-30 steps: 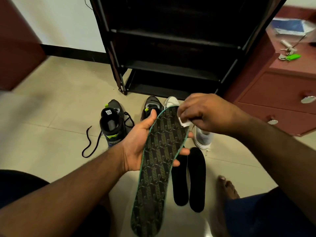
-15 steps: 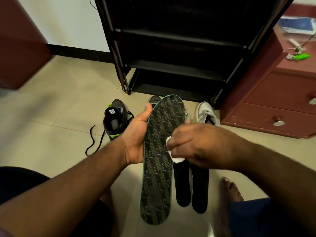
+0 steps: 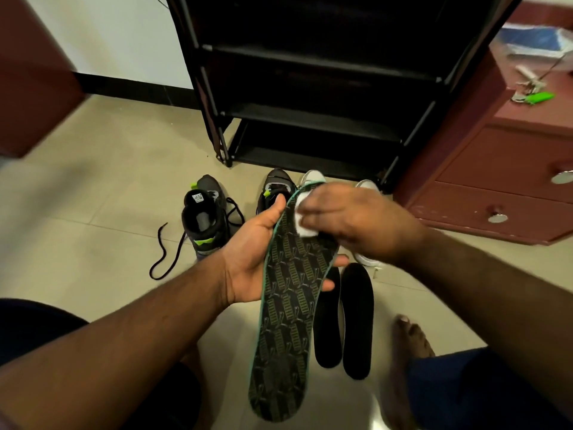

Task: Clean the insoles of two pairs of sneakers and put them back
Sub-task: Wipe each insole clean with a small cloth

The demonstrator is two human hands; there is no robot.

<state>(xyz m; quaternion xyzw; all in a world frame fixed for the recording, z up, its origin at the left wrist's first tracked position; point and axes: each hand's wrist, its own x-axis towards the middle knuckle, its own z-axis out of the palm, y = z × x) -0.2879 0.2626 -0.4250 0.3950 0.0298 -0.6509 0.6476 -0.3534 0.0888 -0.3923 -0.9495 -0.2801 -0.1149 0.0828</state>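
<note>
Left hand (image 3: pixel 254 259) grips the patterned insole (image 3: pixel 290 308) from beneath, thumb along its left edge, fingertips curled round the right edge. The insole is held in the air, toe end up and away, heel end toward the person. Right hand (image 3: pixel 353 221) presses a white wipe (image 3: pixel 302 220) against the toe end, fingers curled over the wipe. On the floor (image 3: pixel 93 243) just right of the held insole lie two black insoles (image 3: pixel 356 321) side by side. A grey-green sneaker (image 3: pixel 204 225) stands left of the hands, its lace (image 3: pixel 164 252) trailing loose; its mate (image 3: pixel 276 187) is partly hidden behind the left hand. White sneakers (image 3: pixel 366 259) sit behind the right hand, mostly hidden. Beyond stand a black rack (image 3: pixel 310 88) and a red cabinet (image 3: pixel 496 181).
</note>
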